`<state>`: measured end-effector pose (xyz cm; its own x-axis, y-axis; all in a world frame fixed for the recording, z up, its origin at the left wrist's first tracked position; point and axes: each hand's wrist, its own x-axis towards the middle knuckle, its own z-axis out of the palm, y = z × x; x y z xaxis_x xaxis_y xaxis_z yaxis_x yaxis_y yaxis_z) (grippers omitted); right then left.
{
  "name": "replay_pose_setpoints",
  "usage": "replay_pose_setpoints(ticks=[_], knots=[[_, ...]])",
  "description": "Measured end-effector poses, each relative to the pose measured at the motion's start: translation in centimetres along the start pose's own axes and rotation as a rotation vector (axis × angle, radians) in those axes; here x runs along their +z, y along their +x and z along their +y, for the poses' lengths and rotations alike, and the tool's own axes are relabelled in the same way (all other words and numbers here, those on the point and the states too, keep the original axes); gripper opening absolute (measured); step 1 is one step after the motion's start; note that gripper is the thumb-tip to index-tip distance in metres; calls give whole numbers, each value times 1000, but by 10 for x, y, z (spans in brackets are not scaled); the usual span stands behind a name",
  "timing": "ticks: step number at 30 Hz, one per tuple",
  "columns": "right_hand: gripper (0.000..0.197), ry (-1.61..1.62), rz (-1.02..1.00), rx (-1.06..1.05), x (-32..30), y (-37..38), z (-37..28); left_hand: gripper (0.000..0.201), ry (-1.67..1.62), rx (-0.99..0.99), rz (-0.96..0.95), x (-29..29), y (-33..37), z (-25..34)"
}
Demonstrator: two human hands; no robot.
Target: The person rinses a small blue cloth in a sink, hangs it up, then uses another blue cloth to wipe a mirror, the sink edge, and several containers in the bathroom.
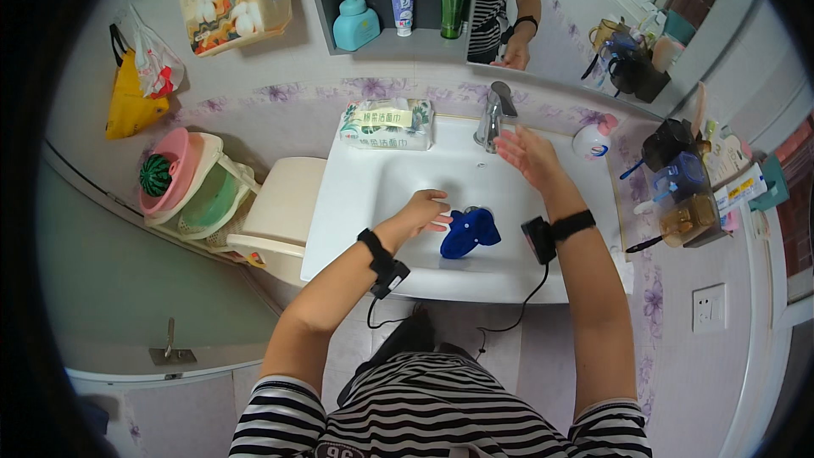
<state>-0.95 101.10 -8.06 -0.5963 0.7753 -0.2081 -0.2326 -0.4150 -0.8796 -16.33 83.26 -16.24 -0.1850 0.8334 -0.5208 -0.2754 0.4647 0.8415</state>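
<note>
In the white sink basin point(405, 176) lies a crumpled dark blue piece of cloth point(465, 236) with small light dots; its exact kind is unclear. My left hand point(421, 214) hovers over the basin just left of the cloth, fingers loosely stretched and nothing seen in them. Whether its fingertips touch the cloth I cannot tell. Higher up, my right hand point(527, 158) is beside the chrome faucet point(490, 123), its fingers spread and holding nothing. The faucet's handle points to the back right. No running water can be made out.
A soft tissue pack point(387, 125) sits on the sink's back left rim, a round white-and-pink bottle point(593, 141) at the back right. Wall holders with cups point(678, 174) hang on the right. A mirror cabinet point(560, 17) is above; a tiered basin rack point(199, 191) stands left.
</note>
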Motion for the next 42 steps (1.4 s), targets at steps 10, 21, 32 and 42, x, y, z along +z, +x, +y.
replay_pose_setpoints(ticks=[10, 21, 32, 42], knots=[[21, -95, 199, 4, 15, 40, -12, 36, 601, -310, -119, 16, 100, -48], [17, -152, 258, 32, 10, 54, -12, 40, 1066, -226, -279, 27, 111, -63], [17, -93, 299, 17, 7, 57, -17, 40, -173, -88, -32, 45, 108, -18], [17, -87, 264, 38, 16, 65, -21, 34, -416, -79, -39, 49, 135, 5]])
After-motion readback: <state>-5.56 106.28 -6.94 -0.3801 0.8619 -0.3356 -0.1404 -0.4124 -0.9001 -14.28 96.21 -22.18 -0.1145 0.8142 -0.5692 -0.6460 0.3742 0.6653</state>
